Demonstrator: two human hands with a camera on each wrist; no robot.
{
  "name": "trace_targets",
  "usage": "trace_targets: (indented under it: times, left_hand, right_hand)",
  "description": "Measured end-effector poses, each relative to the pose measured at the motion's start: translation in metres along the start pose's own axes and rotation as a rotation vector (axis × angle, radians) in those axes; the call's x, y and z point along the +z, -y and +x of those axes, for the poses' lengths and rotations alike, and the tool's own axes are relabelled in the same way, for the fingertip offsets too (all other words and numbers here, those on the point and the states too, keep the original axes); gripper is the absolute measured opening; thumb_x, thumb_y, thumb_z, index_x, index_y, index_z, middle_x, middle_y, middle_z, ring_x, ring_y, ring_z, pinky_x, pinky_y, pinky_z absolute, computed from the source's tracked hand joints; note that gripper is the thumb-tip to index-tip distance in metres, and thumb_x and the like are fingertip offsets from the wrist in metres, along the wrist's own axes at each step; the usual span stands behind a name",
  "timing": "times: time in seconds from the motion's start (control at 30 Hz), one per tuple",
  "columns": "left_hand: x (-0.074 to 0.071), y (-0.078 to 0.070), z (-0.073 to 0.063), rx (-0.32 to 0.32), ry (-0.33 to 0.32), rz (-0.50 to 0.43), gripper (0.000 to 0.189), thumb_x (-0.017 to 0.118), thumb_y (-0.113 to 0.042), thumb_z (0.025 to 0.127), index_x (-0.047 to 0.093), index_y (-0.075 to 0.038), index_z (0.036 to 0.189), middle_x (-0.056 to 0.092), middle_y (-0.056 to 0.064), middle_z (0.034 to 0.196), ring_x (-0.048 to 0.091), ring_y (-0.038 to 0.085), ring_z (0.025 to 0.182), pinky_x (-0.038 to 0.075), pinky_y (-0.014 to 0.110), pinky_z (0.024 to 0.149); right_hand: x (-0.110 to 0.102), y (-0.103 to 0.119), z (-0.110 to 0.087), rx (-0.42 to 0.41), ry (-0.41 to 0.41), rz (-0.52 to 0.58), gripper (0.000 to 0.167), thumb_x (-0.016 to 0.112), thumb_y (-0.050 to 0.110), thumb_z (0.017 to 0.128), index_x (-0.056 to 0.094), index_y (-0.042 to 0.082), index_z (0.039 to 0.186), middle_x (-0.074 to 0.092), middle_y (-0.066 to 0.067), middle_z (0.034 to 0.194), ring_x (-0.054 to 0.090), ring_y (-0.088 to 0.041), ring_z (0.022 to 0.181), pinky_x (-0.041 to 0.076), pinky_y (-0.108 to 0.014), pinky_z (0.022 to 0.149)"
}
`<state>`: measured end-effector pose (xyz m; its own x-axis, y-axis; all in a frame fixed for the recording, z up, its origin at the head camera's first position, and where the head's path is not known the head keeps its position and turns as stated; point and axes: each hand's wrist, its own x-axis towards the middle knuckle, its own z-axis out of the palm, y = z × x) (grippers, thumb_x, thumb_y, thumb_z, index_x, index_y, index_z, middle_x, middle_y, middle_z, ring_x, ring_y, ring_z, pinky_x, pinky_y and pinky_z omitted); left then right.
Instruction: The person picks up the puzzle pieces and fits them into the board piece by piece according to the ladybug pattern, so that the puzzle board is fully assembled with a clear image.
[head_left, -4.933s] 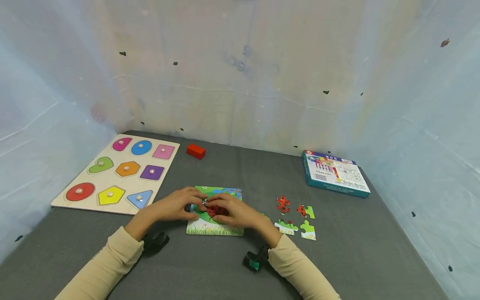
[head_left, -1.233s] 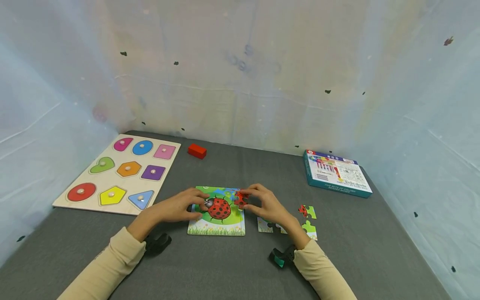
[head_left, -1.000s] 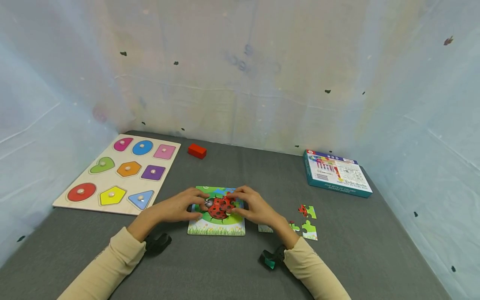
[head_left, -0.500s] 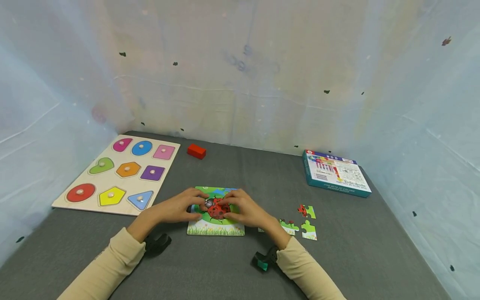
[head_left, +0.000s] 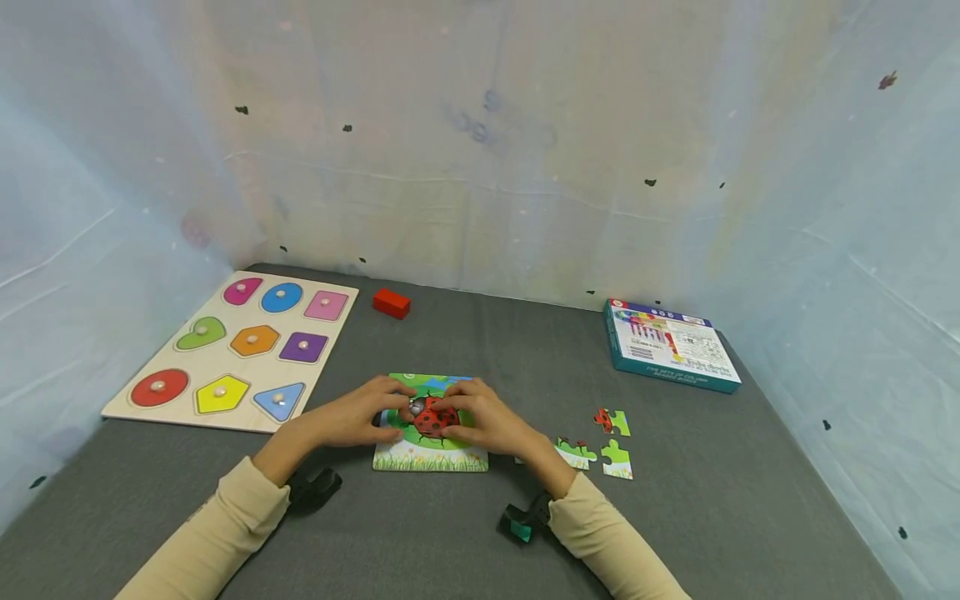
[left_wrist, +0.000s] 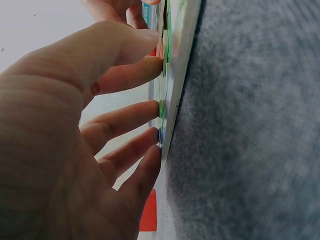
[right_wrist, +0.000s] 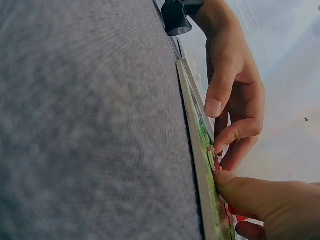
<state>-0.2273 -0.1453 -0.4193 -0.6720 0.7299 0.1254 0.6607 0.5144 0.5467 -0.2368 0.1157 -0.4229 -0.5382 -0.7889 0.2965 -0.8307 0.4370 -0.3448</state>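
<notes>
In the head view, a square jigsaw board (head_left: 431,462) with a ladybug picture lies flat at the middle of the table. My left hand (head_left: 367,412) rests its fingertips on the board's left side; in the left wrist view those fingers (left_wrist: 135,117) are spread and touch the surface. From the right, my right hand (head_left: 491,423) pinches a red ladybug puzzle piece (head_left: 435,419) between thumb and fingers, over the board's middle. Pieces stand slightly raised at the edge in the right wrist view. My fingers hide part of the picture.
Loose puzzle pieces lie right of the board: a red-and-green one (head_left: 612,421), a green-and-white one (head_left: 617,460) and another (head_left: 576,452) partly behind my right forearm. A wooden shape board (head_left: 191,400) is at left, a red block (head_left: 392,303) behind, a flat box (head_left: 671,346) at back right.
A red ladybug piece from the loose group has been carried left by my right hand onto the board's middle. My left hand has stayed at the board's left side.
</notes>
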Motion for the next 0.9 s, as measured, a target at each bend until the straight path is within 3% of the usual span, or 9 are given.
trace_targets:
  times: [0.17, 0.47, 0.63, 0.9]
  left_hand:
    - [0.001, 0.0, 0.0, 0.012, -0.006, 0.01, 0.015, 0.066, -0.023, 0.086, 0.063, -0.019, 0.1, 0.05, 0.011, 0.129, 0.039, 0.031, 0.123, 0.034, 0.054, 0.098]
    - [0.002, -0.006, -0.001, 0.114, -0.014, 0.064, 0.031, 0.067, -0.028, 0.085, 0.063, -0.018, 0.114, 0.05, 0.014, 0.125, 0.04, 0.034, 0.117, 0.037, 0.056, 0.091]
    - [0.004, -0.01, 0.001, 0.089, 0.019, 0.087, 0.037, 0.067, -0.035, 0.085, 0.063, -0.025, 0.12, 0.047, 0.014, 0.128, 0.038, 0.032, 0.116, 0.039, 0.054, 0.088]
    - [0.007, -0.012, 0.003, 0.056, 0.022, 0.112, 0.033, 0.067, -0.035, 0.085, 0.065, -0.029, 0.117, 0.045, 0.014, 0.132, 0.035, 0.034, 0.119, 0.038, 0.055, 0.089]
  right_hand:
    - [0.001, 0.0, -0.001, 0.001, -0.004, -0.007, 0.036, 0.073, 0.022, 0.082, 0.066, 0.008, 0.114, 0.057, -0.005, 0.111, 0.049, -0.017, 0.1, 0.041, -0.033, 0.086]
    - [0.004, -0.002, -0.001, -0.026, -0.034, 0.012, 0.036, 0.073, 0.02, 0.081, 0.066, 0.007, 0.114, 0.058, -0.008, 0.112, 0.049, -0.018, 0.099, 0.038, -0.034, 0.086]
    - [0.005, -0.002, 0.0, -0.021, -0.031, 0.023, 0.036, 0.072, 0.022, 0.082, 0.066, 0.008, 0.114, 0.058, -0.007, 0.111, 0.048, -0.016, 0.097, 0.037, -0.034, 0.085]
    - [0.005, -0.002, -0.001, -0.003, -0.026, 0.033, 0.036, 0.072, 0.024, 0.082, 0.066, 0.009, 0.115, 0.057, -0.007, 0.11, 0.047, -0.016, 0.097, 0.037, -0.035, 0.085]
